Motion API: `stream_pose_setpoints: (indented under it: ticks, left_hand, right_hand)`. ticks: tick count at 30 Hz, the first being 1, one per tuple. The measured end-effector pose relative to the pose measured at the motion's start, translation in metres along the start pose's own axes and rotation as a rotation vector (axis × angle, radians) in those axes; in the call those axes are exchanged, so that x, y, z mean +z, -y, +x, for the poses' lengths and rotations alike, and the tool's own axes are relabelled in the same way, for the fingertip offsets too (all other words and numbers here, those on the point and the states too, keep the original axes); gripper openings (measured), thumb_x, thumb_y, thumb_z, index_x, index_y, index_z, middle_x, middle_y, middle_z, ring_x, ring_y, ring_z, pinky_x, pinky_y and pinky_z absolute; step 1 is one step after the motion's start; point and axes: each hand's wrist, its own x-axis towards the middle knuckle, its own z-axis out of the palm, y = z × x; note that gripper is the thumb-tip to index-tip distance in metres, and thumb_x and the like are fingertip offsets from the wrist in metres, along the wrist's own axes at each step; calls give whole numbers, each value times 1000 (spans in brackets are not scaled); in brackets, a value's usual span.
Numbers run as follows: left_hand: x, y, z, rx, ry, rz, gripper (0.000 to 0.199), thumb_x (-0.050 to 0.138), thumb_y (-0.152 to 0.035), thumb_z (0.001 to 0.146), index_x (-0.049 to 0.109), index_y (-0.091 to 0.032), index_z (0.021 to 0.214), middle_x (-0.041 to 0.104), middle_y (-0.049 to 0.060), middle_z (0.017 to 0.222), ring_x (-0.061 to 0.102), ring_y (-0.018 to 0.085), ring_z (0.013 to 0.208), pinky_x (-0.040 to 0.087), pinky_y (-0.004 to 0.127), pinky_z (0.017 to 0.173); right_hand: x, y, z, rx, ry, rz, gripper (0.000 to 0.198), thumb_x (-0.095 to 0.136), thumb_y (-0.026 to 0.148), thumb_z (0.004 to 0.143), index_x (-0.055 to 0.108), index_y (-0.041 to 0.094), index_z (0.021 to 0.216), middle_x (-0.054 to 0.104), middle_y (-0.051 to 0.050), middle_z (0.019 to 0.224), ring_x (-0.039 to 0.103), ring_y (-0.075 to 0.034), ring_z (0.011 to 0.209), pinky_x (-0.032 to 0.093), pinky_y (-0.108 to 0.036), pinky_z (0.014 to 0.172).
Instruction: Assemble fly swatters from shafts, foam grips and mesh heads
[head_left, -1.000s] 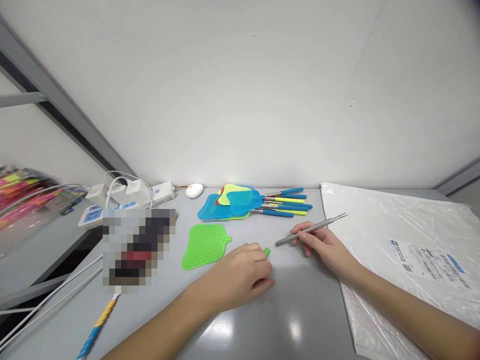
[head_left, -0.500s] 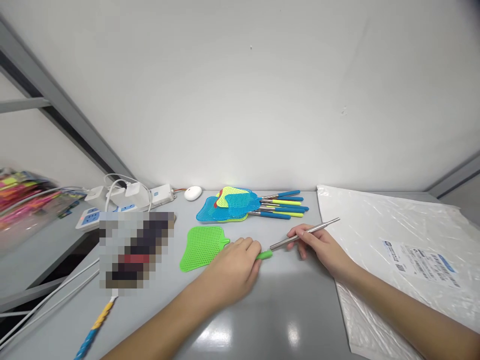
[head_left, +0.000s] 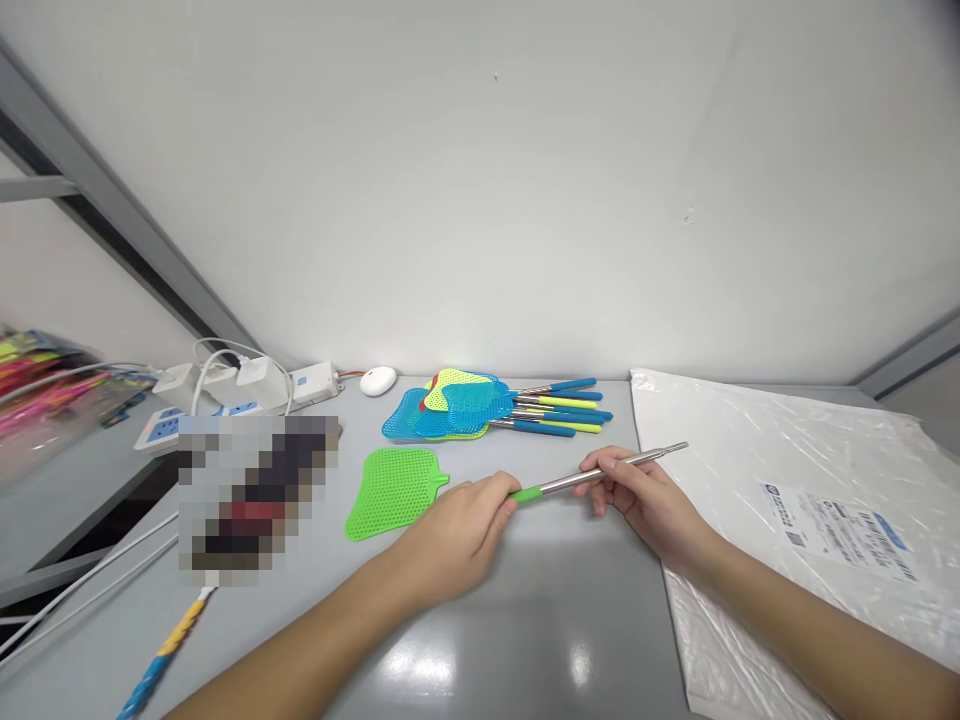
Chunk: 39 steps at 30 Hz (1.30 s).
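My left hand [head_left: 469,525] is closed around a green handle grip [head_left: 528,495], most of which is hidden in the fingers. A silver metal rod [head_left: 568,481] runs on from the grip's right end, in line with it. My right hand [head_left: 645,495] pinches this rod between thumb and fingers, and its thin end points up to the right. Just left of my left hand, a green fly swatter head [head_left: 397,490] lies flat on the table, with a short socket stub facing right and no rod in it.
Behind my hands lies a pile of fly swatters [head_left: 472,405] with blue and yellow heads. A white plastic mailer [head_left: 750,450] covers the right side. At left are a pixelated object [head_left: 259,500], a power strip [head_left: 161,428] with chargers, and a white rounded case [head_left: 378,381].
The rod and the green grip were apart at an angle; now the rod's end meets the grip in one straight line. Both hands keep their hold.
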Motion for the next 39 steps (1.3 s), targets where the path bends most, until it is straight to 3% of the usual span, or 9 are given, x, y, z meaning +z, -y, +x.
stream_pose_setpoints:
  ticks: [11,13,16,19,23,25,28,32,39]
  left_hand:
    - [4,-10,-1,85,5,-179,25,32,-35,100,53,-23,104,63,1,91,57,16,78,41,27,68]
    - [5,-11,-2,115,-6,-216,23,34,-34,99,55,-24,104,64,1,92,57,15,80,41,26,69]
    - [5,-11,-1,137,-59,-258,21,40,-33,98,58,-23,102,64,0,91,56,14,78,41,25,69]
    - [3,-7,1,90,-123,-277,20,44,-35,97,61,-23,100,63,0,87,55,13,75,40,24,64]
    - [1,-2,3,-12,-188,-319,21,47,-37,95,62,-23,98,62,0,83,54,12,73,36,21,53]
    - [1,0,4,-41,-204,-351,20,50,-37,93,62,-22,97,62,-1,83,53,12,72,36,20,53]
    - [4,3,6,-87,-223,-392,18,55,-37,90,64,-22,90,61,-2,76,52,11,68,38,21,56]
    - [5,5,8,-157,-316,-501,20,54,-37,91,64,-21,87,61,-2,76,54,12,71,41,22,64]
    - [4,9,10,-152,-405,-926,37,39,-46,96,63,-18,93,62,2,84,58,16,79,46,29,76]
  right_hand:
    - [-1,1,-6,37,167,-226,31,66,47,82,70,22,100,70,-5,89,59,-18,79,46,-34,79]
    - [2,0,-9,30,249,-183,36,66,51,81,68,23,104,66,-4,83,57,-18,76,45,-32,75]
    - [5,-1,-10,43,310,27,52,45,66,86,65,23,107,49,1,66,46,-15,60,43,-33,68]
    - [7,-1,-7,100,216,187,55,33,66,89,63,23,106,40,2,64,38,-13,54,46,-36,69]
    - [0,1,-2,36,14,237,31,48,52,90,62,25,94,42,3,62,43,-14,57,48,-35,72]
    - [-5,2,0,-12,-43,125,21,57,45,88,60,25,83,46,5,57,44,-12,54,47,-33,71]
    - [-10,2,0,-4,-18,-197,23,69,41,82,57,22,76,56,4,58,47,-11,50,43,-28,60]
    - [-8,3,-2,24,56,-493,24,63,47,85,60,23,85,57,3,64,49,-11,54,36,-24,50]
    - [3,-4,-9,-294,244,-978,24,39,34,99,61,26,105,68,-1,94,61,-16,82,44,-28,73]
